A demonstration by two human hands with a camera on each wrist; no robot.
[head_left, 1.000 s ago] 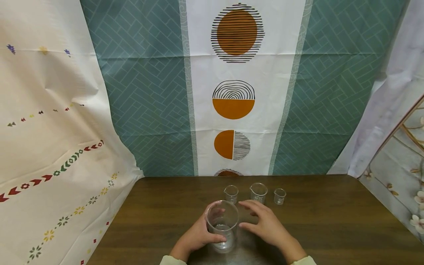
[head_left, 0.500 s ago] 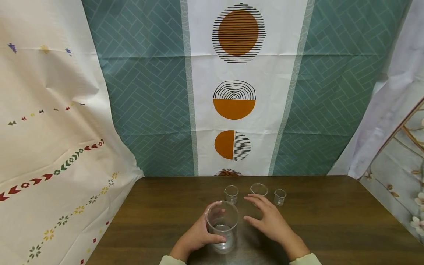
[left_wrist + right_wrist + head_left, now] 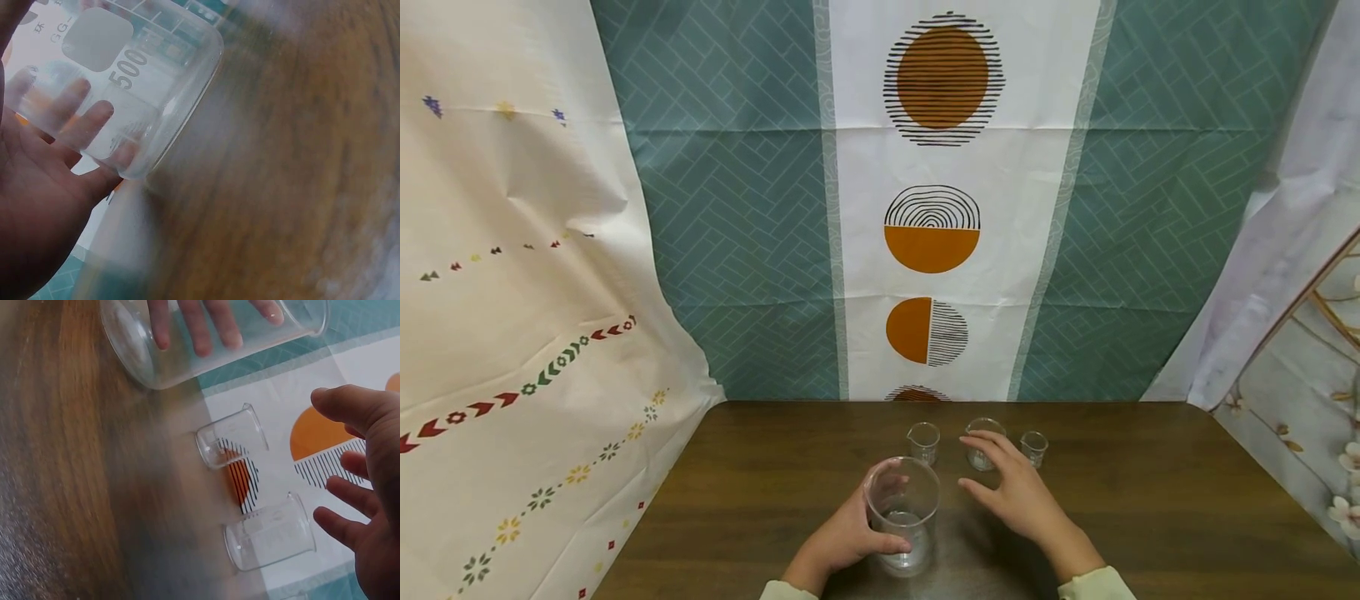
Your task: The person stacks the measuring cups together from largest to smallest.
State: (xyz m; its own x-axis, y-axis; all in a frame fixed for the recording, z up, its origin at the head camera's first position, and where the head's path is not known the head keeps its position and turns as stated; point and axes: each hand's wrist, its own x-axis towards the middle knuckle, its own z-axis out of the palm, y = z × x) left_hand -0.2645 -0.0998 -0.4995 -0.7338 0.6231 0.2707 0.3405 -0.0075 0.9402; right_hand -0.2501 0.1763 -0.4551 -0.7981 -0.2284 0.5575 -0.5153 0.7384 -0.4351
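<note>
A large clear glass beaker (image 3: 919,521) stands upright near the table's front. My left hand (image 3: 856,525) grips its left side, thumb across the near wall and fingers round the far side. In the left wrist view the beaker (image 3: 140,84) bears the number 500. To its right, my right hand (image 3: 1017,492) is raised over the table, fingers spread and thumb apart, holding nothing. Behind it is a medium beaker (image 3: 979,460), partly covered by the fingers in the head view. In the right wrist view, that beaker (image 3: 272,532) is apart from the fingers.
A smaller beaker (image 3: 923,442) stands left of the medium one, and the smallest beaker (image 3: 1033,447) to its right. All stand on the brown wooden table (image 3: 775,475). A patterned cloth (image 3: 760,250) hangs behind the back edge, with a cream cloth (image 3: 550,350) at the left.
My right hand has drawn away from the large beaker, rightward, and now overlaps the medium beaker in the head view. The left hand and large beaker have stayed in place.
</note>
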